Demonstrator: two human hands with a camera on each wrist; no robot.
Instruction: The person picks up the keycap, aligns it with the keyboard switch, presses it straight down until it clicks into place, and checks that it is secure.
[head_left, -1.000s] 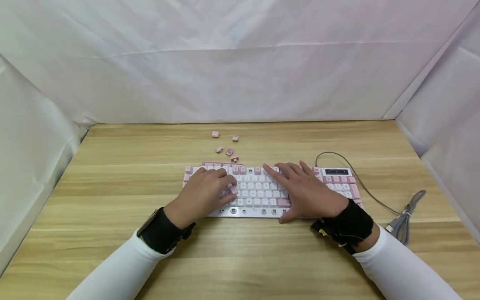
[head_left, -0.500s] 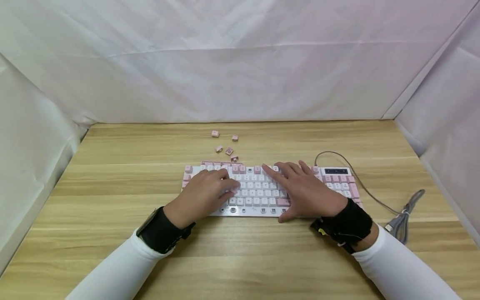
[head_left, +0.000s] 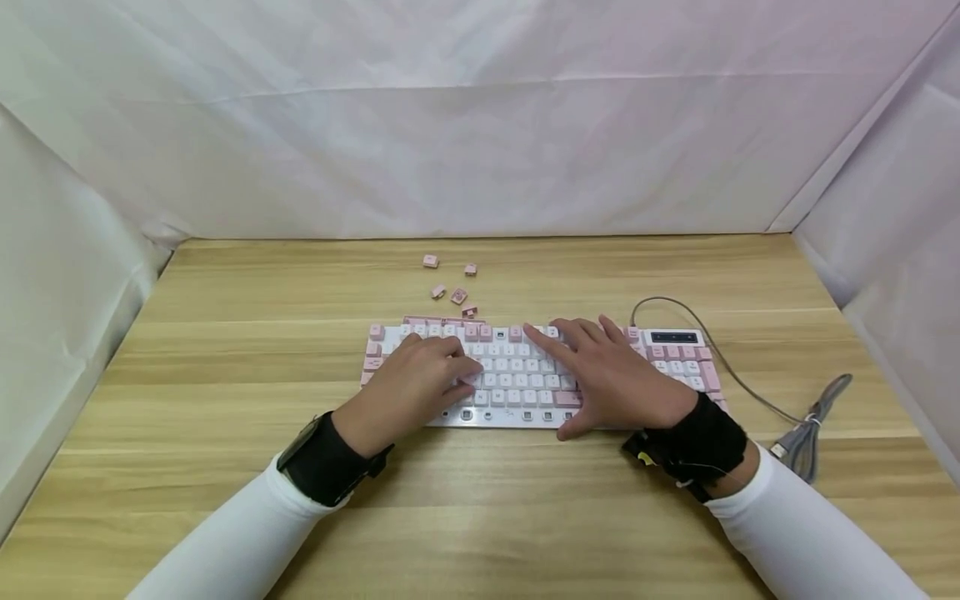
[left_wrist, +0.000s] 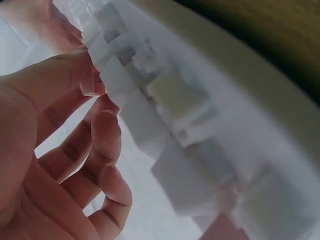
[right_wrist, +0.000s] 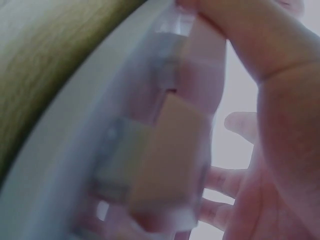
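Observation:
A white and pink keyboard [head_left: 517, 421] lies across the table in the head view, with several bare switches in its front row. My left hand [head_left: 408, 382] is over its left half. In the left wrist view the thumb and index finger pinch a small pink keycap [left_wrist: 91, 86] close against the white keys, while the other fingers curl loosely. Whether this keycap sits on a switch is hidden. My right hand [head_left: 618, 379] rests on the right part of the keyboard, fingers spread, the thumb at the front edge.
Several loose pink keycaps [head_left: 459, 296] lie on the wooden table [head_left: 480, 508] behind the keyboard. A long pink key bar [head_left: 444, 321] lies along its back edge. At the right is a bundled grey USB cable [head_left: 806, 450]. White cloth [head_left: 480, 158] hangs behind.
My left thumb and index finger have shifted slightly right over the keys with the pink keycap, which the fingers now mostly cover in the head view. The right hand stays in place.

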